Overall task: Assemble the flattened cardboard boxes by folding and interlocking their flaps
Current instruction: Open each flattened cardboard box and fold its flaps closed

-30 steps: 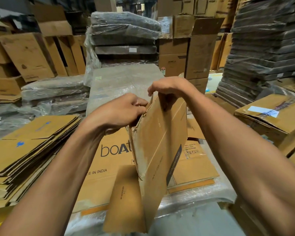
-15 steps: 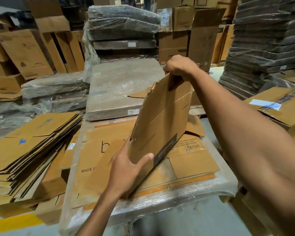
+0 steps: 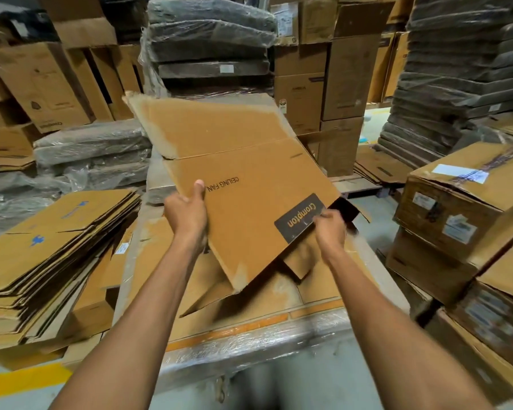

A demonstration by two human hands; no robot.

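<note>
A flattened brown cardboard box (image 3: 243,179), printed "CEILING FAN" and "Crompton" upside down, is held up in front of me, tilted with its broad face toward me. My left hand (image 3: 187,217) grips its left edge, thumb on the front face. My right hand (image 3: 330,229) holds its lower right edge by the dark Crompton label; the fingers are blurred. The box's upper flaps show torn, whitish edges. More loose cardboard pieces (image 3: 208,291) lie below it.
A plastic-wrapped pallet of flat cartons (image 3: 249,341) stands right under the box. A stack of flattened boxes (image 3: 48,250) lies to the left. Taped full boxes (image 3: 462,208) are at the right. Wrapped bundles (image 3: 208,39) and upright cartons fill the back.
The box has swung from edge-on to broad face toward me. My left hand moved up to the left edge. My right hand left the top edge and now holds the lower right edge.
</note>
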